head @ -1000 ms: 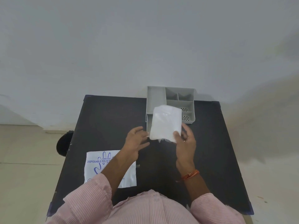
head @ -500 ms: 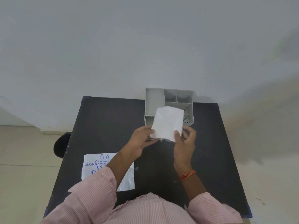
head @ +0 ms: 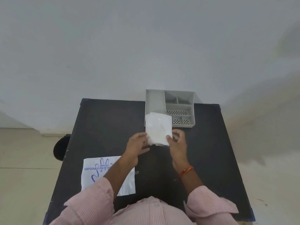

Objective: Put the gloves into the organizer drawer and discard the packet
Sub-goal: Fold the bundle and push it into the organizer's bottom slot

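A folded stack of clear white gloves (head: 158,128) is held upright above the table, just in front of the grey organizer (head: 155,101). My left hand (head: 138,144) pinches its lower left edge. My right hand (head: 177,141) pinches its lower right corner. The stack hides the organizer's front left part, so the drawer cannot be seen. The flat white packet (head: 97,169) with blue glove print lies at the table's near left, partly under my left forearm.
The black table (head: 105,124) stands against a white wall, with the organizer at its far edge. A dark round object (head: 60,146) sits on the floor beside the table's left edge.
My left hand has come up to the stack and taken its lower left edge. The stack now stands straighter, held by both hands.
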